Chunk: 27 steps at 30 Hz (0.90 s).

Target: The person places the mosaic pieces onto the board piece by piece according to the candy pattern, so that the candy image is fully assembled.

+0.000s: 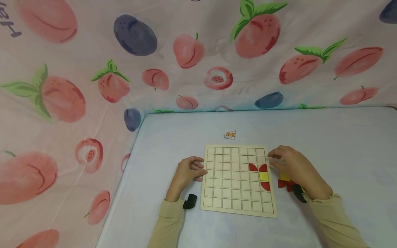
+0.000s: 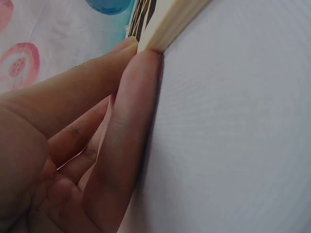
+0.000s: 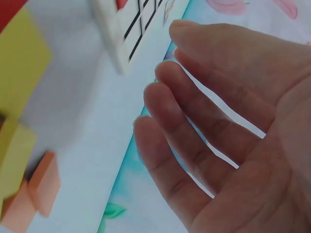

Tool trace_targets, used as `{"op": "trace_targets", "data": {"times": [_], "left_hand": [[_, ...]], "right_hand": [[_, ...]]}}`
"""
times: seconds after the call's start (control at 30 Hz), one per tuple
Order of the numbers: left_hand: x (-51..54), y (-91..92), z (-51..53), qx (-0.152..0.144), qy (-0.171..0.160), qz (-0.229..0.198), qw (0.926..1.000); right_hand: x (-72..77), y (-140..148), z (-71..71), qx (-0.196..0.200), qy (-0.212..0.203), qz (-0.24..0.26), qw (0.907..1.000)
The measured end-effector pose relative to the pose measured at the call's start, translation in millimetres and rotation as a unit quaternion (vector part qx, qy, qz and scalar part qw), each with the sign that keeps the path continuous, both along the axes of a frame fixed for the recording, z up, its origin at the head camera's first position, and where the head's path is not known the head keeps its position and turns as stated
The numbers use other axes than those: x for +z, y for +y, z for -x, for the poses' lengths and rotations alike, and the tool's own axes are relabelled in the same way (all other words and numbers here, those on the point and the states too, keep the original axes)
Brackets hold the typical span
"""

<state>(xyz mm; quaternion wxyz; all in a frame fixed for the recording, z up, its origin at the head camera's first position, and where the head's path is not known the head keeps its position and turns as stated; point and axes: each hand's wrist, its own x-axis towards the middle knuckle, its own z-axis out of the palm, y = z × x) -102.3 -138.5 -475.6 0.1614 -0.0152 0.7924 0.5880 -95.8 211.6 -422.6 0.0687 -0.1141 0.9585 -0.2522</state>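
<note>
A pale wooden grid board lies flat on the table. My left hand pinches its left edge; in the left wrist view the thumb and a finger meet at the board's side. Near the right edge of the board hovers my right hand, its fingers loosely bent and nothing between them. On the board's right side sit a yellow square and red rounded pieces, two above the square and one below it. Loose red and yellow pieces lie beneath the right wrist, partly hidden.
Behind the board lies a small printed card with a coloured grid pattern. The table has a pale cover. A fruit-printed cloth hangs along its back and left sides. Black straps show at both wrists.
</note>
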Motion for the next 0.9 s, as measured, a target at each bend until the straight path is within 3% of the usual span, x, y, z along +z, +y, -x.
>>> {"op": "trace_targets", "data": {"times": [0.63,0.9], "left_hand": [[0.8,-0.2,-0.8,-0.009,0.001,0.005,0.9999],[1.6,0.1,-1.2,-0.006,0.002,0.006,1.0000]], "right_hand": [[-15.6,39,1.6,-0.039,-0.050,-0.023,0.9977],[-23.3,52,3.6,-0.028,-0.039,-0.038,0.9981]]}}
